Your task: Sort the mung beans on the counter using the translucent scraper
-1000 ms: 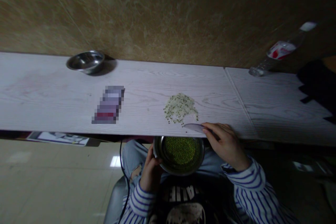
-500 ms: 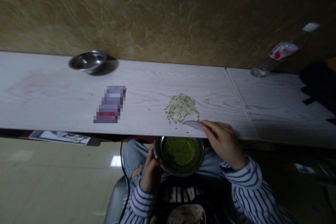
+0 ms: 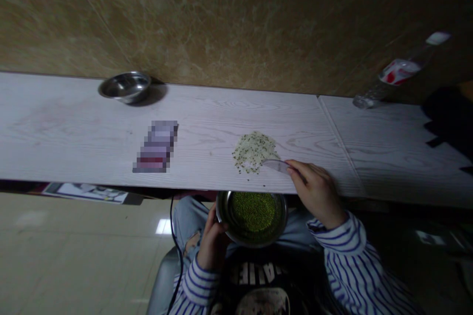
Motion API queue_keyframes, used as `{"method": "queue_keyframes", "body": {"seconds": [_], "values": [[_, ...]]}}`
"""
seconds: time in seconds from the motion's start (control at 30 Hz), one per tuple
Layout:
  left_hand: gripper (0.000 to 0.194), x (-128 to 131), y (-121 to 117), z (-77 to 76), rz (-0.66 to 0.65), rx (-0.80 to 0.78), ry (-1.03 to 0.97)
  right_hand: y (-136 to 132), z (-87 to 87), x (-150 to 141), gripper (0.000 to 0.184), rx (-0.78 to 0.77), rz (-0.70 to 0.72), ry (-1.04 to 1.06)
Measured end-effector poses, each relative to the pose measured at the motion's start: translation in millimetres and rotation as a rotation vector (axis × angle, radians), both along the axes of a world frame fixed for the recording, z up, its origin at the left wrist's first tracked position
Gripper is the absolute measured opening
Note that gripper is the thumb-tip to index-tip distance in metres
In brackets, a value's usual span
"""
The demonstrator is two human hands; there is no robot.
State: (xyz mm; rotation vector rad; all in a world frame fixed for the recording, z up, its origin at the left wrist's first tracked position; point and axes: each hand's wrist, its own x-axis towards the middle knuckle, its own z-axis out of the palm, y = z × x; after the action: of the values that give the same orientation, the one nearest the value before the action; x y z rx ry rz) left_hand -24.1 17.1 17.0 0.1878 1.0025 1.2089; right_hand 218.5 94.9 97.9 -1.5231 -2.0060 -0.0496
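My left hand [image 3: 212, 241] is closed on the left rim of a steel bowl [image 3: 284, 219], held over my lap just below the table's front edge. Many small green beans [image 3: 254, 211], which look like mung beans, lie in the bowl. In my right hand [image 3: 316, 189], pinched between thumb and fingers, is a thin translucent plastic piece [image 3: 275, 165] with a curved edge. Its tip touches the lower right side of a pile of white grains mixed with green beans [image 3: 254, 148], which looks like rice. A few loose beans lie in front of the pile.
On the white wood-grain table [image 3: 207, 108], a second steel bowl [image 3: 125, 87] stands at the back left. A blurred-out phone-like rectangle [image 3: 157, 146] lies nearer. At the back right stands a plastic bottle [image 3: 401, 70], beside a dark object [image 3: 449, 118]. A wall [image 3: 236, 24] rises behind.
My right hand has moved the plastic piece slightly away from me, toward the pile, and its flat face shows more. Pale grains now fill the gap at the pile's lower right. The left hand stays put.
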Motion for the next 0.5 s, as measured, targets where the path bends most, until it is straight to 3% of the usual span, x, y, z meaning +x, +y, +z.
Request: {"method": "queue_keyframes", "body": {"seconds": [0.5], "values": [[0.066, -1.9, -1.1, -1.7, -0.012, -0.012, -0.003, -9.9, 3.4, 1.7, 0.021, -0.044, 0.056, -0.04]]}}
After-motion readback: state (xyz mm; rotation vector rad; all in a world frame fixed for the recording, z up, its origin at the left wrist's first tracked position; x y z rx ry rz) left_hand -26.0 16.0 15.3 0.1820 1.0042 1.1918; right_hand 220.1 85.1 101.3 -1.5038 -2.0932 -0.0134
